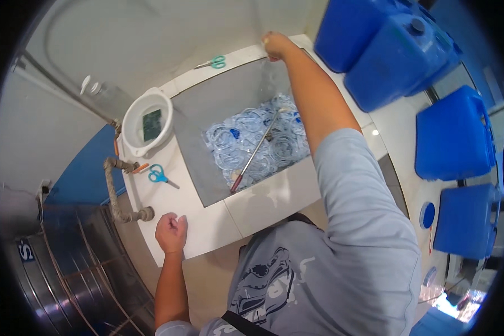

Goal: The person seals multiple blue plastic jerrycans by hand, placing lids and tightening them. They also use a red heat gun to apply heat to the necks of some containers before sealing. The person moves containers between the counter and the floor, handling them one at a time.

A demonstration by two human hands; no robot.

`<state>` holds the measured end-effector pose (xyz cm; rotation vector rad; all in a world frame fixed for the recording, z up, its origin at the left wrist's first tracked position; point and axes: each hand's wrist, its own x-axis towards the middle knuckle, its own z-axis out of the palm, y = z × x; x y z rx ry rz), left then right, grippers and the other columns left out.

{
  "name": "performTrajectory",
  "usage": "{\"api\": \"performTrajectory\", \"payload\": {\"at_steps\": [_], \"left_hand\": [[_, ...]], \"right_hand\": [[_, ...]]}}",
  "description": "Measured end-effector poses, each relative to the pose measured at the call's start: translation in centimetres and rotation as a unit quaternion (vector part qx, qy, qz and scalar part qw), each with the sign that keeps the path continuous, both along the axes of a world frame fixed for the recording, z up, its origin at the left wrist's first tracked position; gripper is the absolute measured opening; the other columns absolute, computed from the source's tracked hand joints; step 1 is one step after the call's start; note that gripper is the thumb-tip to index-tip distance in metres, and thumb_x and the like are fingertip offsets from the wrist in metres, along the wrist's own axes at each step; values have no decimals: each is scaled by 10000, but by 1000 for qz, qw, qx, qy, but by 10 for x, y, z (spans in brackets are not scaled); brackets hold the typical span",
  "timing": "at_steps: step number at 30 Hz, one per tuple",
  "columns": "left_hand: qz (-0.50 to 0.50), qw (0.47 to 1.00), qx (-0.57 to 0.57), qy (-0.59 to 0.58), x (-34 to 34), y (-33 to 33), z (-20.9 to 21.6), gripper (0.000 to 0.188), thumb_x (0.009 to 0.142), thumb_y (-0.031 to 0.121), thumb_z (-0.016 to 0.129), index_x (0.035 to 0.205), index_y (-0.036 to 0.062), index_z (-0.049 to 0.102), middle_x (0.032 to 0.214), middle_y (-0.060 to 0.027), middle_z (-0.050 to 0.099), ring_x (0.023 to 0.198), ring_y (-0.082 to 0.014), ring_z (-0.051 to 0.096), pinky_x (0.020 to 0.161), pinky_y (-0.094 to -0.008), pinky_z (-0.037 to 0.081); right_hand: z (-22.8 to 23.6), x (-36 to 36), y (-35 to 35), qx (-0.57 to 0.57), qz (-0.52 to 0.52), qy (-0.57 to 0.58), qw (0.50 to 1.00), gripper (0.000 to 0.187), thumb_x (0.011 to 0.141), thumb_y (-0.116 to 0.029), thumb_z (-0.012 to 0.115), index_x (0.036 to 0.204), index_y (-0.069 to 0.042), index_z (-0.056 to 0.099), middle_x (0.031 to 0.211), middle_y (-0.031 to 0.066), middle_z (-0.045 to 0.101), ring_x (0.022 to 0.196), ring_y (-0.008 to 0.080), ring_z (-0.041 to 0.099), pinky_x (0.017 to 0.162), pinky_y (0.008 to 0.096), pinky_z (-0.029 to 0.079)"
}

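Note:
My right hand (275, 46) reaches over the far right edge of a grey sink (199, 103), its fingers closed. What it holds, if anything, is hidden. My left hand (172, 232) rests in a loose fist on the white tiled counter (204, 229), and nothing shows in it. Inside the sink lies a heap of coiled clear plastic tubing (229, 151) with small blue parts. Across the heap leans a metal rod with a dark red handle (237, 183). Blue-handled scissors (158, 174) lie on the counter beyond my left hand.
A white basin (129, 126) with a dark green scouring pad (152, 124) stands left of the sink. Green-handled scissors (217, 61) lie on the far ledge. Blue jerrycans (395, 61) line the right side. A wrapped pipe (111, 190) bends beside the counter's left edge.

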<state>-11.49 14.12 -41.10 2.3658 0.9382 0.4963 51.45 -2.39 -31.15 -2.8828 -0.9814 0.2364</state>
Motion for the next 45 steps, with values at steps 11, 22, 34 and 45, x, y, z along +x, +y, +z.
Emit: {"api": "performTrajectory", "payload": {"at_steps": [11, 22, 34, 45], "left_hand": [[1, 999, 26, 25, 6, -3, 13, 261, 771, 248, 826, 860, 87, 641, 673, -27, 546, 625, -228, 555, 588, -357, 469], [-19, 999, 44, 9, 5, 3, 17, 249, 755, 215, 830, 859, 110, 630, 671, -19, 544, 624, -221, 559, 581, -362, 468], [-12, 999, 39, 25, 5, 3, 15, 255, 750, 230, 832, 861, 119, 631, 676, -15, 549, 631, -235, 568, 584, -362, 472], [-24, 998, 31, 38, 3, 5, 17, 274, 732, 150, 832, 891, 113, 611, 691, -24, 568, 657, -236, 586, 603, -370, 484]], "right_hand": [[-40, -93, 107, 112, 13, 7, 994, 511, 936, -511, 575, 947, -34, 758, 1028, 182, 740, 977, 341, 702, 847, 442, 560], [-50, -254, 181, 282, 26, 554, 783, 338, 963, -347, 648, 910, -16, 692, 775, 90, 702, 492, 119, 541, 373, 285, 359], [-62, -100, 151, 36, 38, -72, 996, 380, 956, -186, 555, 1324, -129, 630, 1347, 143, 632, 1169, 378, 644, 943, 489, 565], [-66, -173, 207, 74, 77, -59, 993, 518, 874, -90, 594, 1391, -90, 562, 1439, 171, 555, 1167, 401, 647, 969, 481, 543]]}}
